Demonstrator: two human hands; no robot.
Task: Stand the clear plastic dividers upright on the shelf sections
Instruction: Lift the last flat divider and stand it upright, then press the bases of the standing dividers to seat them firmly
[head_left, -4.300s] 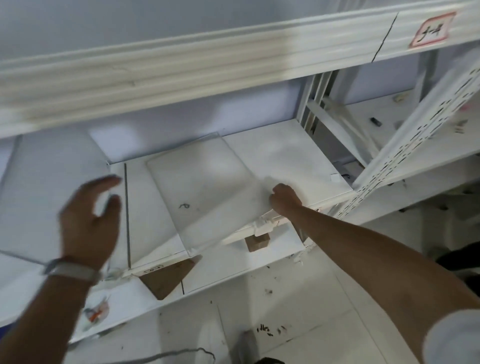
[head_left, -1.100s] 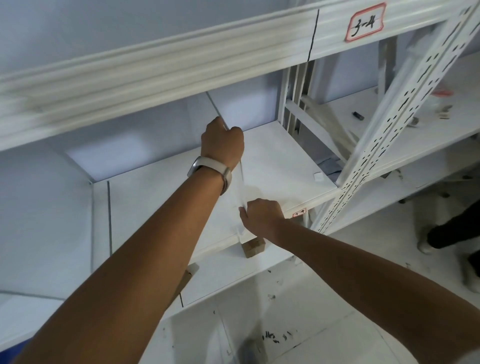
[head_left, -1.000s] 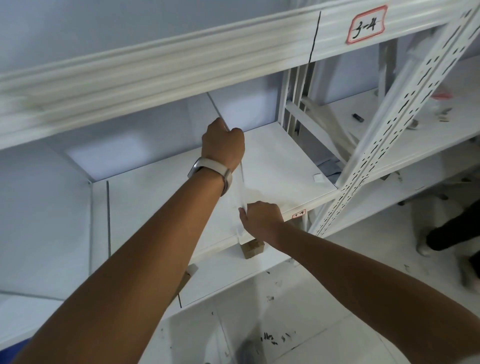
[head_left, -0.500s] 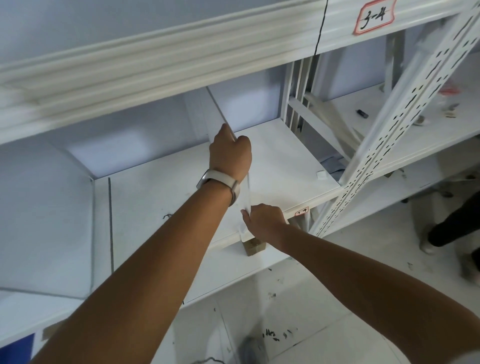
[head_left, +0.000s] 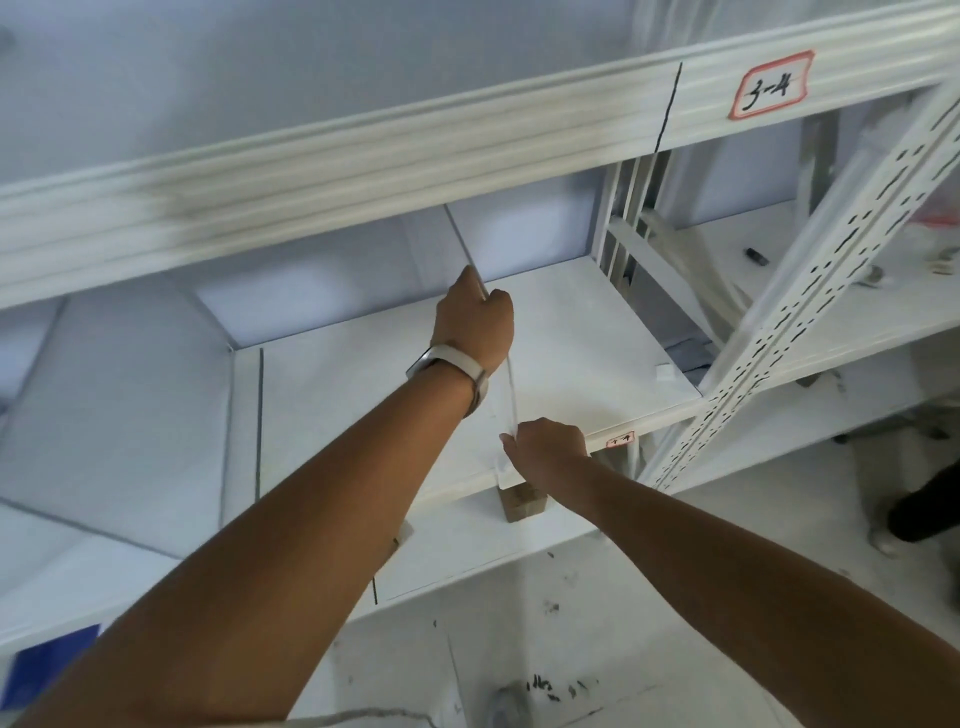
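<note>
The left hand (head_left: 475, 322), a pale band at its wrist, is closed on the top edge of the clear flat plastic divider (head_left: 506, 387), which stands upright on the white metal shelf (head_left: 587, 332). The right hand (head_left: 548, 441) pinches the divider's front edge at the shelf's front lip, above a small brown block (head_left: 522, 504).
</note>
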